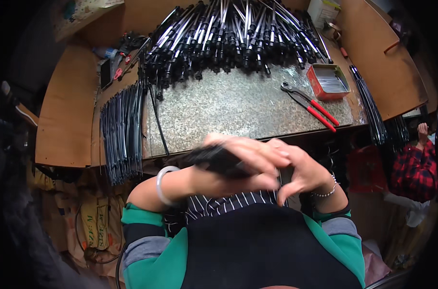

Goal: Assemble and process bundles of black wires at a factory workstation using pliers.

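Observation:
Both my hands meet in front of my apron, just off the near edge of the worktop (204, 111). My left hand (248, 161) is closed round a black bundle (216, 160), blurred by motion, which resembles the dark folded part of the umbrella frames (219, 43) heaped at the back. My right hand (303, 168) is curved, its thumb apart from the fingers, and its fingertips overlap those of my left hand. Nothing clear shows in its grip. Red-handled pincers (313, 108) lie on the worktop beyond it.
Thin black rods (122, 130) are lined up over the left edge, with more dark rods (370, 103) at the right. A red tin (329, 82) holds thin metal pieces. Scissors (118, 73) lie far left. Brown side panels (67, 106) flank the bench. Another person's checked sleeve (414, 168) shows at right.

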Demonstrator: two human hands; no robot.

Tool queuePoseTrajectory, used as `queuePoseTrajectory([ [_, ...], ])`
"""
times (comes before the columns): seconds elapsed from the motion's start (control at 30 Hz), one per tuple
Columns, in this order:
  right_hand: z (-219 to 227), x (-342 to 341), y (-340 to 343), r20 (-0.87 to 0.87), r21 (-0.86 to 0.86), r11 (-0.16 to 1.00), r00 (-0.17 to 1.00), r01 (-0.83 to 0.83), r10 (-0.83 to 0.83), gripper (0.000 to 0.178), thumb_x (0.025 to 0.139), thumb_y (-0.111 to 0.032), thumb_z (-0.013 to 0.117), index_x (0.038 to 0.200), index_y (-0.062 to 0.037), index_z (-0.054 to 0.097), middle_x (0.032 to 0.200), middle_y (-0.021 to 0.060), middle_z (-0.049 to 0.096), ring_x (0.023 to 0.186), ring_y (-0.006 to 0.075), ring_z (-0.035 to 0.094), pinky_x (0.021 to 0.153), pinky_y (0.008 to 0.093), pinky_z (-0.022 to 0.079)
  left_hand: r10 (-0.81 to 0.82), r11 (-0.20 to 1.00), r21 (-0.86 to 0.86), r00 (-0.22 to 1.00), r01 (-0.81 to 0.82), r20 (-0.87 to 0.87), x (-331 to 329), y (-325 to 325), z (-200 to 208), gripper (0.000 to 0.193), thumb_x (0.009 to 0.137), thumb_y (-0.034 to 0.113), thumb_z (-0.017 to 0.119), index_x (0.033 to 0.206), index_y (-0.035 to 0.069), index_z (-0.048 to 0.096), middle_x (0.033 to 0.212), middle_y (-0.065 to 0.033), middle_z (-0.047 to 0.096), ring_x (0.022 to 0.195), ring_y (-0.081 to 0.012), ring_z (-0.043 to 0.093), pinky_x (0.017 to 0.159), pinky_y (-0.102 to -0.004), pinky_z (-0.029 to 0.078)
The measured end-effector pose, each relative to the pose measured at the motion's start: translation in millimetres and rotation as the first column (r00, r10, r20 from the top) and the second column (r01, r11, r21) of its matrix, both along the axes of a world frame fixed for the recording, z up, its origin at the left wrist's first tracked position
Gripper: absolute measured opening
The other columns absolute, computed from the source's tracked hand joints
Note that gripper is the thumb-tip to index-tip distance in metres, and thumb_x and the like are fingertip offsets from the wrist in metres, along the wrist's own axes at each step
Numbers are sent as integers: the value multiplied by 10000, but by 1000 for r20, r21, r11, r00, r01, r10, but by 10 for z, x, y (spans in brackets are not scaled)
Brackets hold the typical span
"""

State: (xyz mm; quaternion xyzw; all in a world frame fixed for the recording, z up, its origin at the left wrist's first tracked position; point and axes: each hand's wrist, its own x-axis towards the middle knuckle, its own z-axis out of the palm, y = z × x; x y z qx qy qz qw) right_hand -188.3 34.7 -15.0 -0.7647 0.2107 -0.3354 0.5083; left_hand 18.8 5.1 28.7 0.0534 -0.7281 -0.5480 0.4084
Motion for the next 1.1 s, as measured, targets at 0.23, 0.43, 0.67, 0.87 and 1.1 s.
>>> queuePoseTrajectory([
  [0.23,-293,149,152,305,302,929,902,213,-305,236,926,-122,477,1101,34,504,795,113,630,688,143,614,647,248,503,207,941,-317,942,-117,265,-104,-556,-18,515,738,266,715,1163,37,536,1112,-155,570,1003,-246,572,824,-319,473],
  [0.43,-469,115,247,340,353,905,869,236,-359,305,926,-208,469,1098,43,495,807,146,626,696,157,614,650,269,510,996,-51,-731,-91,-680,15,1102,-1985,-303,268,806,231,626,987,34,618,904,-155,600,803,-289,603,738,-363,481],
  [0.67,-475,148,203,308,415,873,864,256,-399,248,924,-165,474,1051,45,514,773,108,624,669,128,611,627,237,506,816,248,-688,-237,-682,528,1388,-2584,-297,453,833,445,493,880,33,676,937,-230,630,896,-343,609,843,-400,449],
  [0.87,-484,140,174,274,401,865,862,300,-426,253,926,-172,473,1042,49,515,750,101,621,643,123,609,609,222,499,582,429,193,433,-883,689,1475,-2497,-136,387,917,361,423,787,32,582,629,-34,510,557,-135,479,507,-283,404],
  [1.1,-589,105,223,246,413,852,862,321,-443,274,935,-191,455,1073,43,495,740,134,615,617,155,612,575,247,505,308,745,621,951,-241,-1,773,-1061,-356,229,925,224,429,987,10,480,820,-87,575,744,-175,562,700,-293,482],
])
